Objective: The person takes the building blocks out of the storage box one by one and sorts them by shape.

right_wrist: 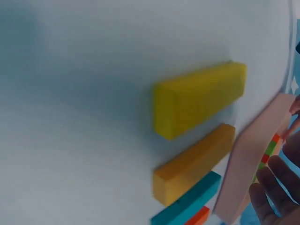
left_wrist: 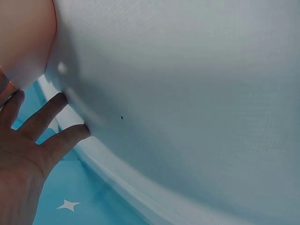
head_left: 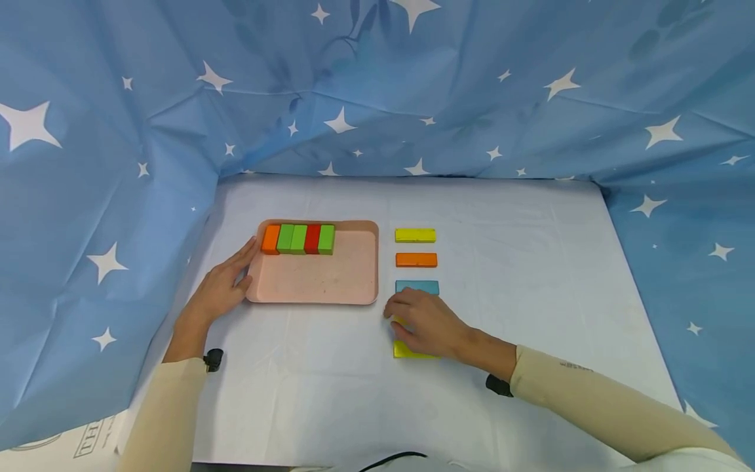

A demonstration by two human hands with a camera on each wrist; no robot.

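My left hand (head_left: 219, 288) touches the left edge of the pink tray (head_left: 318, 282) with its fingers mostly straight. In the left wrist view, the fingers of that left hand (left_wrist: 35, 145) lie spread near the tray corner (left_wrist: 28, 47). Along the tray's back wall stands a row of orange, green and red blocks (head_left: 298, 239). My right hand (head_left: 427, 321) is above a column of blocks, fingers loosely bent, gripping none of them. Below it are a yellow block (right_wrist: 197, 101) and a yellow-orange block (right_wrist: 194, 164), partly hidden in the head view. Beyond them lies a blue block (head_left: 417, 286).
Farther back in the column are an orange block (head_left: 416, 260) and a yellow block (head_left: 415, 235), right of the tray. A white cloth (head_left: 519, 262) covers the table. Blue star-patterned curtains (head_left: 377, 85) hang around it. A black cable (head_left: 394, 459) lies at the front edge.
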